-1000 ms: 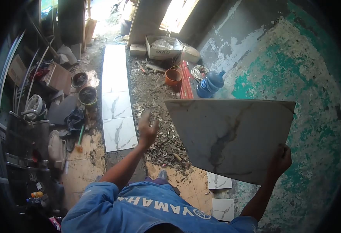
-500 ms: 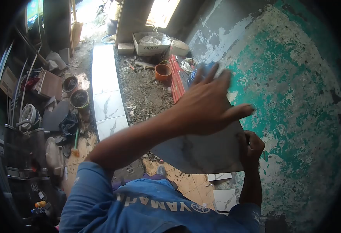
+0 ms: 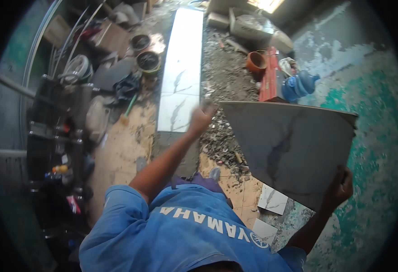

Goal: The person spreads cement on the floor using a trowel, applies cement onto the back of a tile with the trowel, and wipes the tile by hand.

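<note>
A large grey-white marbled tile is held up tilted in front of me on the right. My right hand is closed on its lower right edge, thumb against the face. My left hand is raised beside the tile's upper left corner. Motion blurs its fingers, and whether they touch the corner cannot be made out. Beyond that hand, a row of white marbled tiles lies on the floor, with a grey mortar strip at its near end.
Rubble covers the floor right of the tile row. Farther off are an orange pot, a red-sided long object and a blue water jug. Dark chairs line the left. Small tile pieces lie near my right arm.
My left hand has moved left and down from above the tile to near its left corner. The held tile has shifted right and shows more of its face. My view has swung left.
</note>
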The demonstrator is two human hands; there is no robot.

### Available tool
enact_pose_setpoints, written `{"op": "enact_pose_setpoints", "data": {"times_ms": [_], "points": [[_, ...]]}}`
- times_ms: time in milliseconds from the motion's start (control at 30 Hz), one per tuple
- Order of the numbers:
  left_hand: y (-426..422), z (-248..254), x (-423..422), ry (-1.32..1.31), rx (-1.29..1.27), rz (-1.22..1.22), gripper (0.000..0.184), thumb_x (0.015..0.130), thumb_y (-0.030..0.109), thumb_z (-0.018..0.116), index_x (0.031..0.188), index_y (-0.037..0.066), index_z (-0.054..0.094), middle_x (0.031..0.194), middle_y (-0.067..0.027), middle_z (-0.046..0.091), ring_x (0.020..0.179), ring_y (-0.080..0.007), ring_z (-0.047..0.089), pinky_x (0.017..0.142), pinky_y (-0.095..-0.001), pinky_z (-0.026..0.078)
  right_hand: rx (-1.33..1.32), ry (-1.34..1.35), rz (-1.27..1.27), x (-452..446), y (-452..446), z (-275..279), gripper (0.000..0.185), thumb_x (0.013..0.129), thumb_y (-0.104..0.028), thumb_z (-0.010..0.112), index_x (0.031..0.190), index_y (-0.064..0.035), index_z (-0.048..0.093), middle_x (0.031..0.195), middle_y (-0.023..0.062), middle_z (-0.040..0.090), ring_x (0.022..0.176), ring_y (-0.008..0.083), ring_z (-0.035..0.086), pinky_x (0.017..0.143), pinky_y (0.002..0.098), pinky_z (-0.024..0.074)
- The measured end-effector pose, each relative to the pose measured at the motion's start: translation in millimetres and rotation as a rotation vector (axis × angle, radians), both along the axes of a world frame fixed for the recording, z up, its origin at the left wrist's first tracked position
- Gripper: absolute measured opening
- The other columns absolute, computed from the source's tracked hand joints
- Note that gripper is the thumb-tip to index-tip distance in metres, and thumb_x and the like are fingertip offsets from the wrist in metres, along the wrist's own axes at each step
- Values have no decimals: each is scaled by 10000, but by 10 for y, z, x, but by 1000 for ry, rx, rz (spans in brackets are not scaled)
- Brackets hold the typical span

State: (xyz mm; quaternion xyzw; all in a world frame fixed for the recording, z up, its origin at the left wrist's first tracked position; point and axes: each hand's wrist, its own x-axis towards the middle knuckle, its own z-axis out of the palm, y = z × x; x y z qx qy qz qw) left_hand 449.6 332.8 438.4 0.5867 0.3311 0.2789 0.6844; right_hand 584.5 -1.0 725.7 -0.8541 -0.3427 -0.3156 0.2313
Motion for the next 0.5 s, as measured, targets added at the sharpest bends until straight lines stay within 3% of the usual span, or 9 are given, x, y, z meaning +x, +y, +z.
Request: {"op": "enact_pose_setpoints", "data": {"times_ms": [33, 67, 133, 200, 233, 267, 333, 400, 500], "points": [[-257, -439, -33, 93, 155, -125, 478, 947, 358, 609, 1239, -20, 593, 1236, -200, 629, 1142, -249, 588, 975, -350, 444, 23, 18, -11, 90, 10, -27, 178, 946, -153, 642, 906, 17, 674, 780, 54, 672, 690, 112, 596, 637, 269, 484], [-507, -589, -76, 216, 180, -298, 484, 989, 302, 576, 1365, 3, 520, 1337, -137, 589, 1203, -175, 546, 1025, -306, 418, 42, 34, -27, 156, 24, -46, 195, 953, -169, 641, 904, 17, 670, 773, 38, 662, 688, 98, 578, 640, 261, 478], [-772, -736, -70, -75, -277, -439, 495, 996, 337, 564, 1355, -2, 530, 1353, -117, 575, 1233, -166, 519, 1028, -303, 416, 20, 148, -82, 189, 139, -85, 246, 971, -223, 630, 914, 14, 665, 778, 31, 653, 693, 94, 555, 654, 256, 473], [-873, -844, -39, -191, -302, -440, 459, 1000, 334, 565, 1308, -7, 570, 1271, -82, 622, 1176, -149, 553, 1018, -284, 419, 158, 234, -145, 263, 289, -195, 344, 994, -341, 586, 922, -14, 664, 770, 10, 619, 696, 86, 520, 654, 263, 452], [-844, -936, -58, -163, -387, -489, 418, 991, 320, 586, 1251, -6, 607, 1167, -53, 659, 1061, -145, 606, 961, -274, 461, 135, 273, -144, 292, 342, -237, 319, 998, -298, 590, 938, 8, 656, 775, 9, 617, 708, 90, 519, 662, 251, 459], [-841, -997, -101, -153, -404, -476, 418, 991, 320, 586, 1251, -6, 607, 1167, -53, 659, 1061, -145, 606, 961, -274, 461, 119, 288, -138, 358, 401, -328, 319, 998, -298, 590, 938, 8, 656, 775, 9, 617, 708, 90, 519, 662, 251, 459], [-864, -1126, -212, -344, -789, -303, 470, 969, 389, 612, 1252, 14, 622, 1109, -47, 686, 963, -120, 626, 855, -268, 490, 160, 356, -107, 564, 445, -655, 349, 1000, -322, 582, 951, 17, 649, 776, 20, 601, 708, 94, 513, 660, 256, 454], [-821, -1190, -339, -290, -843, -180, 416, 958, 342, 638, 1203, 5, 641, 1066, -54, 688, 905, -118, 632, 801, -257, 504, 71, 442, -107, 900, 383, -1168, 363, 1001, -335, 575, 964, 19, 649, 790, 33, 600, 720, 105, 517, 674, 257, 456], [-794, -1797, -505, -83, -917, 190, 343, 934, 199, 668, 1159, -56, 632, 1064, -97, 675, 914, -144, 635, 798, -276, 520, -24, 558, -46, 1411, 342, -2673, 436, 1015, -375, 528, 974, 42, 649, 834, 99, 620, 742, 194, 517, 714, 357, 464]]}}
